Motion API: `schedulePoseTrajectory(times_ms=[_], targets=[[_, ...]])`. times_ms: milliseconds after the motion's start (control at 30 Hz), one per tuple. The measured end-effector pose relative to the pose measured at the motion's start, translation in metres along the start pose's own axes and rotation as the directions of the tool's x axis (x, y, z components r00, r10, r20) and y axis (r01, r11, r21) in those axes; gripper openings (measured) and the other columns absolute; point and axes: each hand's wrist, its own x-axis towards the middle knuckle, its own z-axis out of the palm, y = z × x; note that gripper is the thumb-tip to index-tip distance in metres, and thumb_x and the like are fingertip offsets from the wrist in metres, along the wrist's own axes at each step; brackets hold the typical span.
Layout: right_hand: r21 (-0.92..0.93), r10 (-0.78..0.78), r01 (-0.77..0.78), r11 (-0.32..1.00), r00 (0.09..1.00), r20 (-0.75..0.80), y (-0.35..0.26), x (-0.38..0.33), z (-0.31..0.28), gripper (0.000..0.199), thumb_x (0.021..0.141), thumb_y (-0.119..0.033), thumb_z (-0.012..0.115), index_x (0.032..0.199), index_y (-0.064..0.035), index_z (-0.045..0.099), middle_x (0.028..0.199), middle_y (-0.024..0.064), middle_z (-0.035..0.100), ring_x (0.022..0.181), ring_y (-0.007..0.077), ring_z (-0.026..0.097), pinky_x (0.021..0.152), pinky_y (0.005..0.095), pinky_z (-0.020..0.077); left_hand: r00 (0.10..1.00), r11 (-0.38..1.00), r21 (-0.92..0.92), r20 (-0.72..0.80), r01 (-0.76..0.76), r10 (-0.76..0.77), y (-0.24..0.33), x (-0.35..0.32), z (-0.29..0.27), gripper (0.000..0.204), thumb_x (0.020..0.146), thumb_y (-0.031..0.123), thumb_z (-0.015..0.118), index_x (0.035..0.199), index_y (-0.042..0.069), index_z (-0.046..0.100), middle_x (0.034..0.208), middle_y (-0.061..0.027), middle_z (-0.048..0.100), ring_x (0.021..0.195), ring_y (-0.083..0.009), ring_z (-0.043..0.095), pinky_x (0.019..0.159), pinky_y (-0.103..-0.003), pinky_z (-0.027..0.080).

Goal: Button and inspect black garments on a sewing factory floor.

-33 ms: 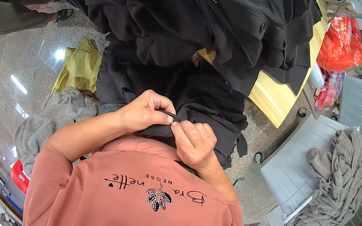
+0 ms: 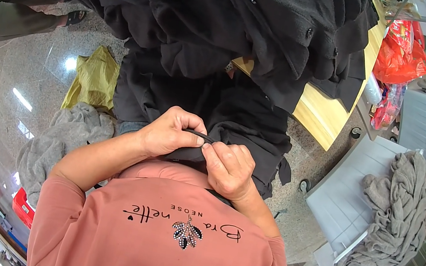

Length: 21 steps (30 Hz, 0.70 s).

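Observation:
A black garment (image 2: 248, 122) lies across my lap and hangs down past my knees. My left hand (image 2: 172, 134) pinches a folded edge of it between thumb and curled fingers. Close beside it, my right hand (image 2: 229, 168) grips the same edge, the two thumbs almost touching. A narrow dark fold bridges the gap between the hands, just in front of my waist. Whatever else sits under the fingertips is hidden. Beyond my lap, a large heap of black garments (image 2: 197, 23) with small buttons covers most of a table and droops over its near side.
The wooden tabletop (image 2: 320, 117) shows its curved edge at right. Red plastic bags (image 2: 401, 54) hang beyond it. A grey cloth (image 2: 397, 209) drapes over a pale wheeled cart (image 2: 345, 183). At left lie a yellow sack (image 2: 93, 79) and grey fabric (image 2: 63, 133); another person's leg (image 2: 19, 27) stands farther off.

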Motion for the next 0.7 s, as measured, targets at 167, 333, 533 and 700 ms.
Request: schedulePoseTrajectory(times_ms=[167, 333, 533, 700], targets=[[0.044, 0.048, -0.046, 0.998, 0.998, -0.038, -0.0021, 0.0015, 0.0002, 0.027, 0.057, 0.002, 0.064, 0.084, 0.0031, 0.064, 0.075, 0.0067, 0.058, 0.053, 0.0167, 0.048, 0.048, 0.0280, 0.0358, 0.998, 0.992, 0.105, 0.004, -0.065, 0.065, -0.0015, -0.0048, 0.0025, 0.009, 0.076, 0.000, 0.067, 0.084, -0.004, 0.065, 0.081, -0.0033, 0.063, 0.074, -0.0077, 0.056, 0.068, -0.021, 0.045], [0.232, 0.186, -0.173, 0.957, 0.982, -0.034, -0.0010, -0.0020, 0.0021, 0.025, 0.055, 0.006, 0.064, 0.080, 0.0009, 0.063, 0.073, 0.0068, 0.059, 0.052, 0.0196, 0.051, 0.049, 0.0292, 0.0372, 0.991, 0.957, 0.260, -0.015, -0.127, 0.135, -0.0023, -0.0051, 0.0049, 0.012, 0.072, -0.001, 0.070, 0.082, -0.002, 0.065, 0.079, -0.0022, 0.063, 0.073, -0.0068, 0.056, 0.066, -0.021, 0.045], [0.256, 0.205, -0.214, 0.943, 0.977, 0.063, 0.0037, -0.0020, -0.0007, 0.022, 0.056, 0.006, 0.063, 0.076, -0.0017, 0.061, 0.075, 0.0065, 0.059, 0.058, 0.0201, 0.055, 0.049, 0.0294, 0.0407, 0.986, 0.921, 0.360, -0.021, -0.146, 0.164, 0.0023, -0.0017, 0.0066, 0.009, 0.071, -0.001, 0.069, 0.079, -0.001, 0.063, 0.075, -0.0010, 0.062, 0.070, -0.0062, 0.055, 0.063, -0.021, 0.044], [0.332, 0.242, -0.270, 0.904, 0.962, 0.125, 0.0064, -0.0018, 0.0035, 0.021, 0.060, 0.006, 0.062, 0.080, -0.0010, 0.060, 0.085, 0.0097, 0.061, 0.063, 0.0234, 0.058, 0.054, 0.0302, 0.0463, 0.988, 0.934, 0.336, -0.053, -0.119, 0.145, -0.0061, -0.0020, 0.0012, 0.008, 0.071, -0.001, 0.068, 0.078, -0.001, 0.063, 0.075, -0.0004, 0.062, 0.071, -0.0052, 0.054, 0.063, -0.022, 0.044]])
